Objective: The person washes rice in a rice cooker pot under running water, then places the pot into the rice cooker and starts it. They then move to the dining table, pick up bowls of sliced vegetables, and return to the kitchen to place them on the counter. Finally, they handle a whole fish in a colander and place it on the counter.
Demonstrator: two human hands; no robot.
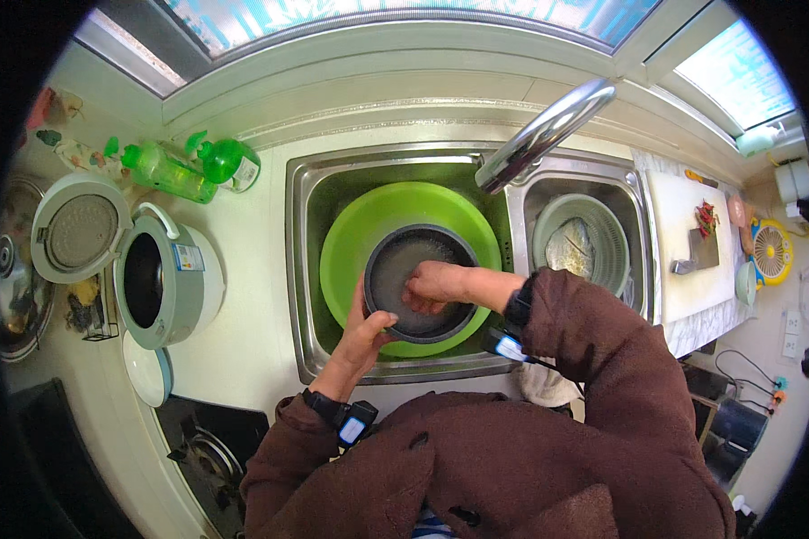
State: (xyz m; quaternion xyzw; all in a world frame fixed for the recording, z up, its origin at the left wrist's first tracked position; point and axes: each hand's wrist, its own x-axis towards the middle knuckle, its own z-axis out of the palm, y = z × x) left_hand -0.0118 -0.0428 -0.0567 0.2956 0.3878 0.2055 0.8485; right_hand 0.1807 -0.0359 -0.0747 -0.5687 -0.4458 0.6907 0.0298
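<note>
Dark pot [422, 230] has room beyond its far edge within green basin [351, 242].

Fingertips of the right hand [439, 282] are hard to make out inside the dark pot [424, 335]. Fingers of the left hand [361, 338] lie mostly behind its wall. The pot covers part of the green basin [342, 256]. Red bits [706, 218] on the cutting board [674, 211] are too small to identify.
</note>
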